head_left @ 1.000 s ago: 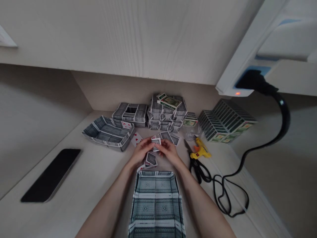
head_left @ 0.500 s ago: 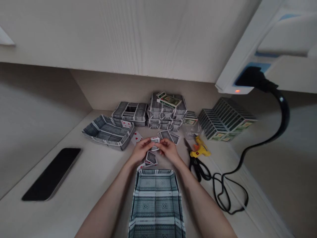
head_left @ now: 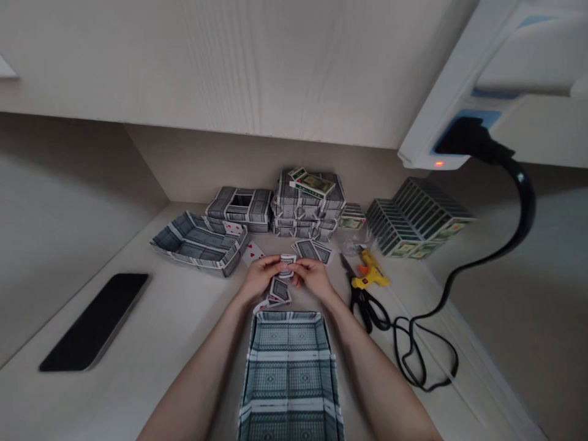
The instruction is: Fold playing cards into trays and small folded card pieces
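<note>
Between my fingertips is a small playing card [head_left: 287,267] with a patterned back, which looks folded. My left hand [head_left: 261,277] pinches its left side and my right hand [head_left: 314,278] pinches its right side. Just below lie several loose cards [head_left: 280,290], some folded or overlapping. Behind my hands are more cards [head_left: 313,250] face down and a red-heart card [head_left: 253,252] face up. Nearest me stands a long open tray [head_left: 288,380] built from playing cards.
Another card tray [head_left: 197,242] sits at the left, near a black phone [head_left: 95,321]. Card-built boxes [head_left: 309,205] are stacked at the back. Card packs [head_left: 416,220] stand at the right. Scissors [head_left: 367,303], a yellow glue gun [head_left: 371,272] and a black cable [head_left: 448,306] lie on the right.
The view has shifted slightly. Both hands keep their pinch on the card, with hardly any movement, and the other things stay where they were.
</note>
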The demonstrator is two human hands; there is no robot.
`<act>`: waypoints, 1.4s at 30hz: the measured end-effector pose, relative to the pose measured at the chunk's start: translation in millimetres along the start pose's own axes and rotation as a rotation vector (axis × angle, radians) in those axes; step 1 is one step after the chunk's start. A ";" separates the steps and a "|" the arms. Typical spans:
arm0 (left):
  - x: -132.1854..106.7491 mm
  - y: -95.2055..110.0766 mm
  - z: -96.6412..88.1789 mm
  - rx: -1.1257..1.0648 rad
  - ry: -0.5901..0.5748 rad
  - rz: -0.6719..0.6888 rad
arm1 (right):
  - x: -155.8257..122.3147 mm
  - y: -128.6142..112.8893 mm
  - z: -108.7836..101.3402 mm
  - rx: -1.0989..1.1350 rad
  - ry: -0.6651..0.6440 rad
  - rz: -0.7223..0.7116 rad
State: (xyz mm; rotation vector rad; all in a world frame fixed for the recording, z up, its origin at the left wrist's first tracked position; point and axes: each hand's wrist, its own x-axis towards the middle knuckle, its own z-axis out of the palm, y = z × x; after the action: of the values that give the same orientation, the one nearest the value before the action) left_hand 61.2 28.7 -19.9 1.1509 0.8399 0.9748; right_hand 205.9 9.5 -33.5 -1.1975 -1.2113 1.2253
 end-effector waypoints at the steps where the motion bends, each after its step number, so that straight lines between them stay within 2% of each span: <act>1: 0.0 -0.3 -0.5 -0.003 -0.015 -0.004 | 0.0 0.5 -0.3 -0.006 -0.010 -0.001; 6: 0.7 0.0 -0.5 0.015 0.003 -0.023 | -0.1 1.3 -0.9 -0.024 -0.037 0.002; 13: -0.6 6.0 5.3 0.038 0.063 -0.036 | -0.2 -0.9 0.1 0.055 0.026 -0.007; 18: -1.6 10.2 7.7 0.105 0.076 -0.023 | -0.1 -1.2 -1.0 0.081 -0.003 0.017; 25: -2.4 13.9 9.2 0.198 0.063 0.023 | 1.3 1.3 -1.7 0.057 -0.015 0.024; 29: -1.3 12.3 8.2 0.237 0.107 0.081 | 1.6 1.6 -1.8 0.042 -0.011 0.021; 42: -1.5 11.1 7.3 0.142 0.099 0.019 | -0.9 -0.4 -1.1 0.047 -0.021 0.030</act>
State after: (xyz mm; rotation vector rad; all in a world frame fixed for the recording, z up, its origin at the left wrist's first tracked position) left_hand 65.3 26.2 -7.5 1.2411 0.9928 1.0067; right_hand 206.9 8.6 -33.1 -1.1749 -1.1776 1.2843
